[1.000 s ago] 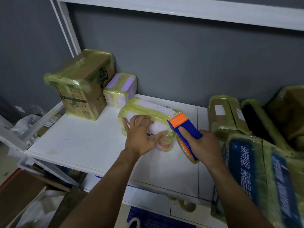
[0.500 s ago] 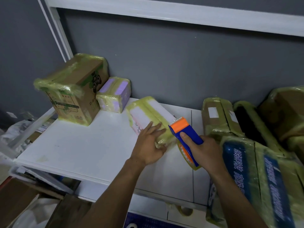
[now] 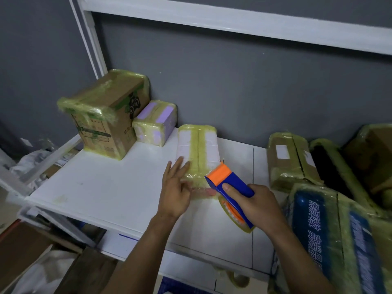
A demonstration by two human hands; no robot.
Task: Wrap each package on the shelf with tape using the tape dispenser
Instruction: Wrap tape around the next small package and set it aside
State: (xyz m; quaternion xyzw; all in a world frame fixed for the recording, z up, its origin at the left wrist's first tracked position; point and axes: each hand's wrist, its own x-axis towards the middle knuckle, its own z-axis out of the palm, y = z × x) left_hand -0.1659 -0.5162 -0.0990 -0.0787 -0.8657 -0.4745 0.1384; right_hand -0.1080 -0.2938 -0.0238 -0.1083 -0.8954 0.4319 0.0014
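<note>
White pkg [image 3: 198,149] w/ yellowish tape bands (lying flat).

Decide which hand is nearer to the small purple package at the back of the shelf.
Left. The left hand rests on the white package, just in front and right of the purple package; the right hand grips the tape dispenser farther right.

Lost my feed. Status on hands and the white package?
Left hand flat on white package. Right hand grips tape dispenser at its near end. Nothing blocking.
</note>
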